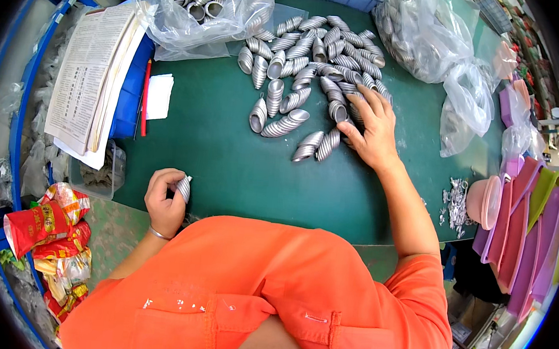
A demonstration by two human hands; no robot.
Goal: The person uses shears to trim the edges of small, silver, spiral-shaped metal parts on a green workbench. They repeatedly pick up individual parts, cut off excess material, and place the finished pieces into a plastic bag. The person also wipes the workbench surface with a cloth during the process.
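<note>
Red and yellow snack packets (46, 223) left of left hand (164, 199), clear plastic bags (200, 7) beyond right hand (373, 126), printed paper sheets (89, 70) far left.

Green table (228, 164) (matte top), blue shelving (21, 111) left.

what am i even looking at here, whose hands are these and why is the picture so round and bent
This is one picture from a wide fisheye camera worn on a person's head, looking down at their own hands; that lens bends straight edges near the rim. The orange shirt at the bottom is the wearer's.

The work surface is a green mat. On it lies a loose pile of ribbed silver metal pieces, with more in clear plastic bags behind. A stack of printed papers sits on the left, pink and green plastic parts on the right.

The left hand holds one silver piece in its grip. The right hand rests flat on the edge of the pile.
</note>
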